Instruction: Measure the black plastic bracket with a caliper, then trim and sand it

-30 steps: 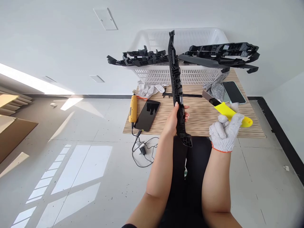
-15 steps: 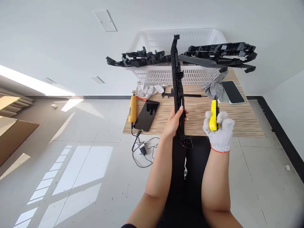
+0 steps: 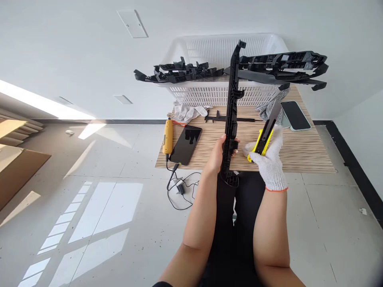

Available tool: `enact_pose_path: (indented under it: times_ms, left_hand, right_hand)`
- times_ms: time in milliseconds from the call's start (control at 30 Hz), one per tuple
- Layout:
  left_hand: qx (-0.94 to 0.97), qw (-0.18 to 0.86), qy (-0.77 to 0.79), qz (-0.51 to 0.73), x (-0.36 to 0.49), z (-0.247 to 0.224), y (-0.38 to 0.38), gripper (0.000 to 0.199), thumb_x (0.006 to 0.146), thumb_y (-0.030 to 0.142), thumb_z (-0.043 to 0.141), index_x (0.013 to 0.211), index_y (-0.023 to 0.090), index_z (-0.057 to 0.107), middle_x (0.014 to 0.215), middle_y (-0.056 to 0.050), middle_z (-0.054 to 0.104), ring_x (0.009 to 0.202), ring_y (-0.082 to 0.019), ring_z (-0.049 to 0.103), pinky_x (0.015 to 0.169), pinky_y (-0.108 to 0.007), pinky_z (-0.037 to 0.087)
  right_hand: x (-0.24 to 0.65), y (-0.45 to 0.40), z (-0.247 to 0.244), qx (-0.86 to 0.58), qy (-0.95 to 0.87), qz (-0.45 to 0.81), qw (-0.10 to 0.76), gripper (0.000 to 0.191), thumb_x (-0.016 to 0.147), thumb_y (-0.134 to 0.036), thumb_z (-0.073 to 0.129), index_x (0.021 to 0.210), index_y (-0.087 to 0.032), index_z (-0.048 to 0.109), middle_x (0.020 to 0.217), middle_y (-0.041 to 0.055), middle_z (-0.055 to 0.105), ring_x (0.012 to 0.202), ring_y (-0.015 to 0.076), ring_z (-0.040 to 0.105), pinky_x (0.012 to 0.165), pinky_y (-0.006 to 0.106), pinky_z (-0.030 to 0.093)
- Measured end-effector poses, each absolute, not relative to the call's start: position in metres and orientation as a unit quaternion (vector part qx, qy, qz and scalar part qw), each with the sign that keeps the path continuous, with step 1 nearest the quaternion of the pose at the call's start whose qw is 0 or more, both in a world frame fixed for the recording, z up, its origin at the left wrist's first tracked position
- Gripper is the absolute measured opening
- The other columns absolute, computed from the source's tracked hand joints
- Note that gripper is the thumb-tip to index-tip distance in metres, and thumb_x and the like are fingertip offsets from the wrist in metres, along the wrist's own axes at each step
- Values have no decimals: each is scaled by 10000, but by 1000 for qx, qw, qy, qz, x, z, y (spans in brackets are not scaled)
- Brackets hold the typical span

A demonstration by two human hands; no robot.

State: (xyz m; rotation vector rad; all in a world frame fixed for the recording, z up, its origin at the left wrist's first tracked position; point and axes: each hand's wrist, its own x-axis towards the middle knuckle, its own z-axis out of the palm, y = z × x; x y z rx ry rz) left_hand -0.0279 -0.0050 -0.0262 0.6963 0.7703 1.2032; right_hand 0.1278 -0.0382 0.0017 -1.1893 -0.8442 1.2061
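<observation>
My bare left hand [image 3: 218, 154] is closed around the lower half of a long black plastic trim piece [image 3: 232, 99], which stands nearly upright and leans a little right at the top. Its lower end reaches over the table's near edge above my lap. In a white knit glove with an orange cuff, my right hand [image 3: 269, 159] grips a yellow and black utility knife [image 3: 263, 140]. The knife's blade [image 3: 274, 111] is extended and points up and away. A gap of table separates the knife from the trim piece.
Behind, a white plastic basket [image 3: 194, 95] carries several black trim pieces [image 3: 281, 71] across its rim. On the striped table [image 3: 311, 155] lie a black caliper [image 3: 218, 118], a glove [image 3: 185, 113], a grey cloth [image 3: 266, 109], a phone [image 3: 295, 115], a dark tablet [image 3: 186, 145] and a corded yellow tool [image 3: 168, 137].
The knife has turned in my right hand and its long blade now shows, with the hand shifted slightly left. The trim piece has tilted, its top moving right.
</observation>
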Motion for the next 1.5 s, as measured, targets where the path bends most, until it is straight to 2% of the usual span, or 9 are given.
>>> enact_pose_path:
  times_ms: [100,167,367,567,700,833,1033,1267,1500]
  left_hand:
    - [317,695,359,537,-28,-23,-5,345,971,435,470,945,169,690,962,-55,705,650,-107,562,591,-218,458]
    - [317,691,358,542,-28,-22,-5,338,969,442,493,943,167,687,959,-53,701,647,-98,561,572,-207,447]
    - [307,707,342,538,-33,-23,-1,368,933,522,570,966,171,673,896,-45,687,575,-78,542,464,-180,373]
    - [298,706,366,528,-33,-19,2,686,941,741,337,849,146,665,870,-86,689,525,-78,514,402,-188,317]
    - [286,709,378,522,-32,-17,3,755,933,773,274,824,140,669,852,-96,689,512,-82,512,396,-200,312]
    - [278,714,380,518,-32,-16,4,766,946,759,240,818,137,668,825,-95,683,512,-84,510,392,-198,308]
    - [275,713,376,524,-32,-17,4,756,971,721,239,756,130,659,718,-68,622,506,-84,504,393,-188,310]
    - [285,709,384,518,-31,-17,3,731,969,719,264,781,135,662,775,-73,646,516,-80,506,402,-191,324]
    - [282,708,392,515,-30,-14,2,699,959,724,312,798,139,659,789,-67,645,533,-76,509,412,-187,333]
  right_hand:
    - [138,-35,-4,-544,-495,453,503,693,771,-181,673,1436,-311,526,863,-13,660,672,129,585,611,289,543]
    - [147,-33,-9,-564,-517,428,480,575,781,-239,676,1351,-284,617,829,-10,639,607,114,539,560,284,515]
    - [173,-21,-12,-594,-494,487,406,548,637,-341,815,1155,-191,722,675,-24,597,491,78,434,429,232,399]
    - [181,-15,-11,-655,-511,411,376,527,594,-387,841,1062,-157,764,660,-6,621,508,94,481,445,227,403]
    - [179,-17,-13,-665,-504,371,408,498,648,-441,812,1062,-167,770,657,-5,624,507,90,478,460,228,409]
    - [180,-18,-14,-663,-524,369,387,533,632,-440,834,1087,-168,771,705,13,666,553,118,544,510,253,462]
    - [178,-20,-14,-643,-552,366,384,505,637,-446,844,1068,-193,779,847,37,732,712,170,654,701,321,560]
    - [175,-20,-14,-658,-540,348,393,534,635,-483,848,1080,-196,776,890,50,747,774,200,683,714,335,570]
    - [175,-20,-15,-664,-540,354,377,528,654,-503,832,1091,-213,771,820,26,725,714,175,656,701,327,550]
